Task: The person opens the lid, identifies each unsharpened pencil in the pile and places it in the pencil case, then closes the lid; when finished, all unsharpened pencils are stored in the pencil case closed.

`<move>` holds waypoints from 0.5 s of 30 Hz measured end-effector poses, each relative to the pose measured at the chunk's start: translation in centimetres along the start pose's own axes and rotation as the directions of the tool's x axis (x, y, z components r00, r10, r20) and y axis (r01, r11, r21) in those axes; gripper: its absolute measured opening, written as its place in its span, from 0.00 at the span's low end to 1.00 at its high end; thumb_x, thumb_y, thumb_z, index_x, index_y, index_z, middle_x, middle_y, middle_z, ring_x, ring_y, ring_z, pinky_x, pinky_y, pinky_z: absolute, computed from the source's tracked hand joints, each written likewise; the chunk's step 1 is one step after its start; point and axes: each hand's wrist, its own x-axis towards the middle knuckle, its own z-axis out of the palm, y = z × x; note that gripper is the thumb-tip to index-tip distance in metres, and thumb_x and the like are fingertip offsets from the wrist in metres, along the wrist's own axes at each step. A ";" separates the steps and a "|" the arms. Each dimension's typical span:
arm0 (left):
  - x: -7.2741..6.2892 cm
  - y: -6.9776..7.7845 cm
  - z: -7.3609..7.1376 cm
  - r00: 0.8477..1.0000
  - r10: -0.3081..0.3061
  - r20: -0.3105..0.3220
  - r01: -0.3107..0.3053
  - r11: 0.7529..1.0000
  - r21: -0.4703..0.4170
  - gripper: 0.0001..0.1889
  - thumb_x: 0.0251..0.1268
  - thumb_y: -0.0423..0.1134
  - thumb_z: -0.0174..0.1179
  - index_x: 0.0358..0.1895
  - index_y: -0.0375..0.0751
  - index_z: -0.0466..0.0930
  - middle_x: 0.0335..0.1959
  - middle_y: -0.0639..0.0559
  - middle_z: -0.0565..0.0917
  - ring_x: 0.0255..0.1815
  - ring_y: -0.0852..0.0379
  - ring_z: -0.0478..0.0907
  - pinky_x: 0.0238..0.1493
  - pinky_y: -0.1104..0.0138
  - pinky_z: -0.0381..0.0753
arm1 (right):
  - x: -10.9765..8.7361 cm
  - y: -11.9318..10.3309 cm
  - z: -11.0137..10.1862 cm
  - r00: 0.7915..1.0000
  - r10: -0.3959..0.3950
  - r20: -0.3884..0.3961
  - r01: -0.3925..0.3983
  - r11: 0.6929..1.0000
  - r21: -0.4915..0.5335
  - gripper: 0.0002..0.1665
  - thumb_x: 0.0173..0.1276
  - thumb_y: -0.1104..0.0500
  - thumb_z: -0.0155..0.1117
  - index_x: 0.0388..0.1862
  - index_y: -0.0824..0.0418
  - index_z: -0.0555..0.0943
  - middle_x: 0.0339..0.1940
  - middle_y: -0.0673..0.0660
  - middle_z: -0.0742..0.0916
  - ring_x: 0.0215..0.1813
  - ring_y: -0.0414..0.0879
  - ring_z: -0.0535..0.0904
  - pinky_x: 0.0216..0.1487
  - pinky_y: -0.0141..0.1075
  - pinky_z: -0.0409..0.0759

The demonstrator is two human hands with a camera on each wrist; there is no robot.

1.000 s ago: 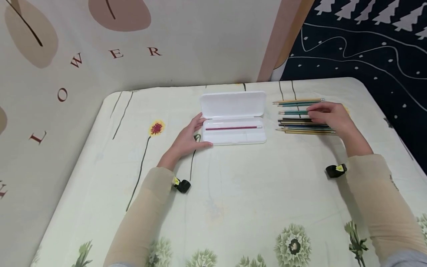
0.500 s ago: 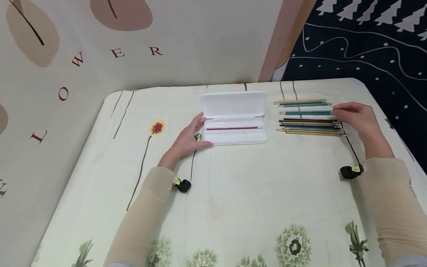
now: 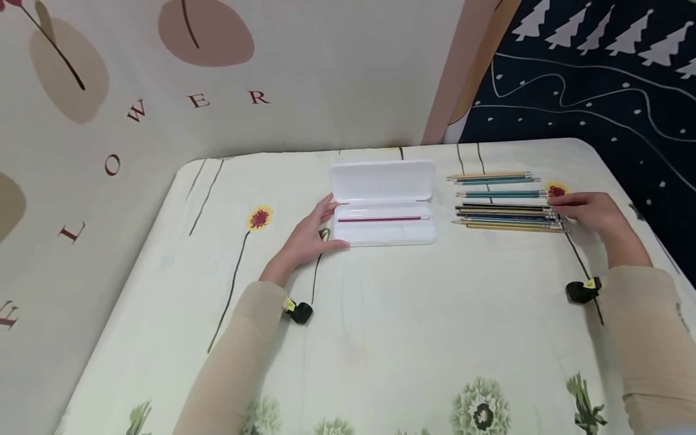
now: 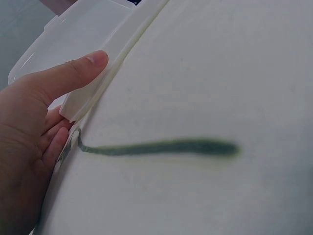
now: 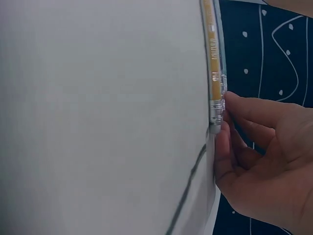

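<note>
A white pencil case (image 3: 383, 233) lies with its lid raised in the head view, one dark red pencil (image 3: 380, 219) in its tray. My left hand (image 3: 309, 238) grips the case's left end, thumb along the front edge and fingers round behind. At right, my right hand (image 3: 589, 211) has its thumb and fingertips at the eraser ends of a row of black, blue and yellow pencils (image 3: 508, 217). It pinches the end of one pencil, partly hidden behind a yellow pencil (image 5: 213, 63) in the right wrist view. A single green pencil (image 3: 500, 194) lies just beyond the row.
Farther back lie a yellow pencil (image 3: 489, 176) and green ones (image 3: 497, 180). All rest on a pale flower-printed cloth (image 3: 391, 320). A light wall hanging (image 3: 326, 72) closes the back, and a dark tree-print cloth (image 3: 587, 90) hangs at the right.
My right hand has slid right along the green pencil to its eraser end, left it, and come nearer to the ends of the dark row. The left hand stays on the case.
</note>
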 end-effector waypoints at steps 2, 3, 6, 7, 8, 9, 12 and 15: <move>-0.1 0.1 -0.1 1.000 -0.002 -0.002 0.002 1.000 -0.003 0.61 0.51 0.53 0.76 0.82 0.54 0.40 0.79 0.54 0.62 0.79 0.51 0.61 0.81 0.53 0.57 | 0.0 -0.1 0.2 1.000 -0.024 -0.015 0.024 0.999 -0.023 0.30 0.76 0.46 0.56 0.71 0.59 0.73 0.77 0.73 0.62 0.69 0.65 0.59 0.63 0.54 0.67; -0.1 0.2 -0.1 1.000 -0.004 -0.002 0.004 1.000 -0.004 0.61 0.51 0.53 0.76 0.82 0.54 0.40 0.79 0.54 0.62 0.79 0.51 0.61 0.81 0.54 0.57 | 0.0 -0.2 0.3 0.999 -0.034 -0.019 0.033 0.999 -0.034 0.30 0.77 0.48 0.56 0.70 0.62 0.73 0.75 0.74 0.64 0.66 0.65 0.61 0.58 0.50 0.68; -0.3 0.2 0.1 1.000 -0.011 0.000 0.011 1.000 0.000 0.61 0.51 0.53 0.76 0.82 0.54 0.40 0.79 0.54 0.62 0.79 0.51 0.61 0.81 0.53 0.57 | -0.3 -0.2 0.5 0.998 -0.055 -0.019 0.053 0.997 -0.064 0.30 0.78 0.50 0.54 0.69 0.68 0.71 0.72 0.75 0.66 0.60 0.64 0.63 0.49 0.42 0.68; -0.4 0.2 0.1 1.000 -0.016 -0.001 0.016 1.000 0.000 0.61 0.52 0.53 0.76 0.82 0.54 0.40 0.79 0.54 0.62 0.79 0.51 0.61 0.81 0.53 0.56 | -0.3 -0.1 0.5 0.998 -0.060 -0.016 0.058 0.996 -0.069 0.30 0.78 0.51 0.54 0.69 0.69 0.71 0.71 0.75 0.66 0.59 0.64 0.63 0.48 0.41 0.68; -0.4 0.1 0.1 1.000 -0.021 -0.003 0.021 1.000 -0.001 0.60 0.51 0.53 0.76 0.82 0.55 0.40 0.79 0.54 0.62 0.79 0.51 0.61 0.81 0.53 0.56 | -0.4 -0.1 0.5 0.998 -0.066 -0.013 0.064 0.995 -0.072 0.30 0.78 0.51 0.53 0.69 0.70 0.70 0.71 0.76 0.66 0.59 0.64 0.63 0.47 0.41 0.67; -0.4 0.1 0.2 1.000 -0.022 -0.005 0.022 1.000 -0.002 0.60 0.51 0.53 0.76 0.82 0.55 0.40 0.79 0.54 0.62 0.79 0.51 0.61 0.81 0.53 0.57 | -0.4 0.0 0.6 0.997 -0.072 -0.014 0.071 0.995 -0.076 0.30 0.78 0.52 0.53 0.69 0.70 0.70 0.71 0.76 0.66 0.58 0.64 0.63 0.46 0.41 0.67; -0.5 -0.1 0.3 1.000 -0.027 -0.009 0.027 1.000 -0.002 0.60 0.51 0.53 0.76 0.82 0.55 0.41 0.79 0.55 0.62 0.79 0.51 0.61 0.81 0.53 0.57 | -0.3 0.2 0.6 0.997 -0.080 -0.013 0.078 0.994 -0.075 0.31 0.78 0.51 0.54 0.69 0.71 0.69 0.71 0.76 0.66 0.60 0.65 0.63 0.48 0.42 0.68; -0.5 0.0 0.3 1.000 -0.021 -0.010 0.021 1.000 0.003 0.61 0.51 0.54 0.76 0.82 0.55 0.41 0.79 0.55 0.62 0.79 0.51 0.61 0.81 0.53 0.57 | -0.4 0.6 0.4 0.997 -0.075 -0.012 0.074 0.996 -0.047 0.30 0.78 0.45 0.53 0.68 0.62 0.73 0.74 0.75 0.63 0.66 0.67 0.60 0.57 0.52 0.69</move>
